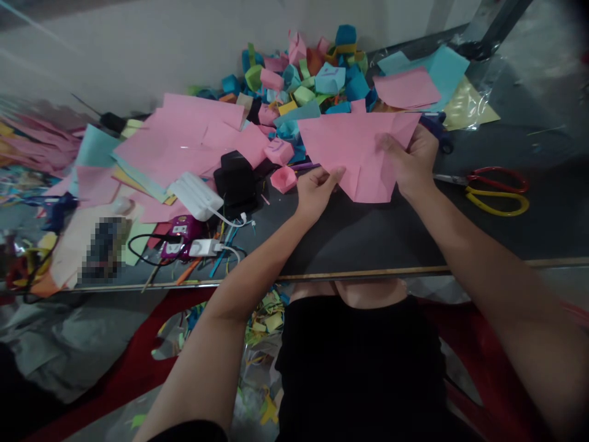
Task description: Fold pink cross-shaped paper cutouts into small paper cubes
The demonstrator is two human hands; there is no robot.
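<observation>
Two arms point(488, 270) nearest, extended over desk point(368, 245). One pink sheet point(350, 144) sits above it, held twice: left hand point(317, 190) pinches lower left edge, right hand point(416, 162) grips right side, thumb in front, likely keeping it spread. One scissors point(473, 178) lies right, probably for easy reach; paper boxes point(329, 80) pile behind, too many to count.

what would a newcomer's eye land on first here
Probably the creased pink sheet, held up between the left hand and the right hand over the dark table. Next, likely the heap of many-coloured folded paper pieces at the back of the table. The red-and-yellow-handled scissors also stand out, lying to the right of the right hand.
</observation>
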